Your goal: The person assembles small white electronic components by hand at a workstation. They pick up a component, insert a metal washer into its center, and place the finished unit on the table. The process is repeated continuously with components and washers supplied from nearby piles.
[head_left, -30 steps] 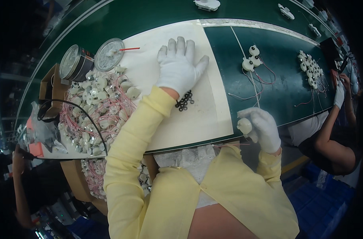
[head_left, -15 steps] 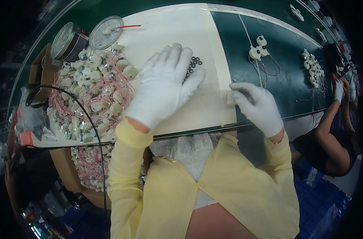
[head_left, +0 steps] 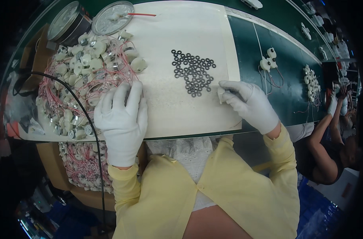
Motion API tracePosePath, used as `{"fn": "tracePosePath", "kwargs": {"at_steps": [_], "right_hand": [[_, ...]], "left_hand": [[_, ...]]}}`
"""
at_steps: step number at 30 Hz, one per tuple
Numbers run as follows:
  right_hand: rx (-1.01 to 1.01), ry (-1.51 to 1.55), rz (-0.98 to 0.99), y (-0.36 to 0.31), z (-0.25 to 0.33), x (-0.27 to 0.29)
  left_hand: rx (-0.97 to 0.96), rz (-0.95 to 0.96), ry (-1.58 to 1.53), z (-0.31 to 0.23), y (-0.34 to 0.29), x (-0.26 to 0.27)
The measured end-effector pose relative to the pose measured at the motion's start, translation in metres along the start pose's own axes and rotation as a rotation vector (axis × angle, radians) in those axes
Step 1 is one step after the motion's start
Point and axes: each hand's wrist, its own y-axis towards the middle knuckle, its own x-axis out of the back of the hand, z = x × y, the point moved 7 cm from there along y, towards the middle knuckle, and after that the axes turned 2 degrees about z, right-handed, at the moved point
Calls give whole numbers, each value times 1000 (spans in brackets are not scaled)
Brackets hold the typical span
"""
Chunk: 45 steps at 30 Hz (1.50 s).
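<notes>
My left hand (head_left: 121, 113), in a white glove, lies palm down at the near right edge of a heap of white round parts with pink and red wires (head_left: 88, 67). Its fingers are stretched out and a little apart, the tips against the wires. My gloved right hand (head_left: 251, 104) pinches a small flat white piece (head_left: 221, 95) between thumb and fingers, over the right side of the white board (head_left: 181, 119). Just left of that piece, many small black rings (head_left: 192, 71) lie scattered in a loose patch on the board.
An open tin (head_left: 68, 26) and its lid (head_left: 111, 18) with a red stick (head_left: 141, 14) stand behind the heap. A black cable (head_left: 76, 99) crosses in front. More wired parts (head_left: 271, 59) lie on the green mat (head_left: 249, 51). At right, a person's gloved hand (head_left: 332, 104) works.
My left hand has moved from over the black rings back to the heap, uncovering them. My right hand has shifted slightly left over the board, still pinching the white piece. The view has shifted.
</notes>
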Motion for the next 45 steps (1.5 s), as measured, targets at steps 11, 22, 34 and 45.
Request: {"fn": "tracePosePath", "kwargs": {"at_steps": [11,22,34,45], "right_hand": [[59,-35,74,16,19,-13],[29,-86,30,4,21,-2],[58,-114,42,-2,14,-14],[51,-99,85,-2,22,-20]], "left_hand": [[-96,-49,-233,-52,11,-6],[-203,130,-432,-71,-2,-41],[-205,148,-412,-72,4,-35],[3,-68,10,-4,19,7]]}}
